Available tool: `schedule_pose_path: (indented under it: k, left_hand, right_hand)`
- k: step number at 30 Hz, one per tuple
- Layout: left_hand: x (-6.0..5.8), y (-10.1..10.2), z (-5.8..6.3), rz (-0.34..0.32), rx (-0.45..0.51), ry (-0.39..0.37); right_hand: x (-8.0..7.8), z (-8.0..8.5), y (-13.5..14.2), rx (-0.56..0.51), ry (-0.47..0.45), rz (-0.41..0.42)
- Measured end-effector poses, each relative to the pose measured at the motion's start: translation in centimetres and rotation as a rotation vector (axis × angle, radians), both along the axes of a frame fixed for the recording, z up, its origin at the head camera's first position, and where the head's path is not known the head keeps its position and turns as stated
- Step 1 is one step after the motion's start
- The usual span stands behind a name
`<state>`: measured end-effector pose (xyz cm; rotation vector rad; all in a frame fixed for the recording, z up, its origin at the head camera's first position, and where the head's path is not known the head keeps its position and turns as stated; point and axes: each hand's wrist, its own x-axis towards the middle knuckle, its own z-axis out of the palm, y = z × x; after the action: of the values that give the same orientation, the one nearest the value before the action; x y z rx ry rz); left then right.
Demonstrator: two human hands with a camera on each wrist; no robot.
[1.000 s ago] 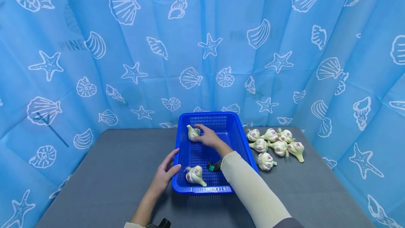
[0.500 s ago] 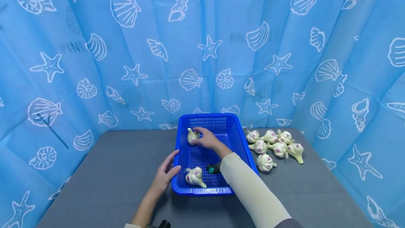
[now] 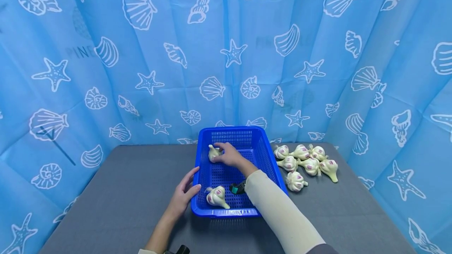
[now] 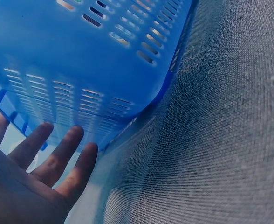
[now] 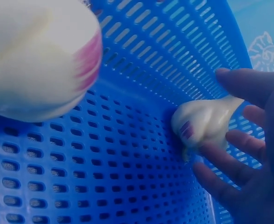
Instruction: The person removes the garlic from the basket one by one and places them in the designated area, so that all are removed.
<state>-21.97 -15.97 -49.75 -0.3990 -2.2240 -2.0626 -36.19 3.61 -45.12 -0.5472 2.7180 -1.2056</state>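
My right hand (image 3: 229, 155) is inside the blue plastic basket (image 3: 229, 211), beside a garlic bulb (image 3: 214, 153) near the left wall. In the right wrist view, that bulb lies low against the perforated wall, its stem pointing toward my hand. My fingers (image 5: 228, 167) are spread around it, the thumb standing apart. A second garlic bulb (image 3: 217, 197) sits in the basket's near left corner and looms large in the right wrist view. Outside the left wall, my left hand (image 3: 183, 193) touches the basket near its rim, with fairly straight fingers (image 4: 67, 149) along the slotted side.
To the right of the basket, several garlic bulbs (image 3: 310, 166) lie grouped on the grey cloth-covered table (image 3: 141, 183). A blue curtain (image 3: 233, 81) with white shell prints hangs behind and at both sides. My right wrist wears a black band (image 3: 237, 187).
The right hand and its garlic bulb have shifted slightly left and down in the basket. The left hand stays at the basket's side; the other bulbs have not moved.
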Motion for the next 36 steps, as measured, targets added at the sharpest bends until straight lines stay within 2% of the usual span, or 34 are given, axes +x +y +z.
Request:
schedule_pose_path:
  k: [4,10,16,23,30,36]
  left_hand:
    - [-0.06,0.0,-0.02,0.001,0.008,0.006]
    - [-0.02,-0.03,0.04,0.007,-0.035,0.002]
    - [-0.22,-0.11,-0.23,0.01,-0.061,-0.007]
    - [-0.25,-0.04,-0.25,0.025,-0.062,-0.015]
    - [-0.32,-0.15,-0.3,0.004,-0.035,0.006]
    - [-0.19,-0.08,-0.16,0.002,-0.017,-0.005]
  right_hand:
    - [0.2,0.07,-0.19,0.082,0.03,-0.01]
    - [0.26,0.13,-0.39,0.181,0.079,-0.026]
    - [0.51,0.06,-0.45,0.151,0.047,0.032]
    - [0.71,0.32,-0.59,0.125,0.064,0.096]
    - [0.67,0.23,-0.74,0.158,0.024,0.119]
    - [0.57,0.36,-0.9,0.183,0.036,0.158]
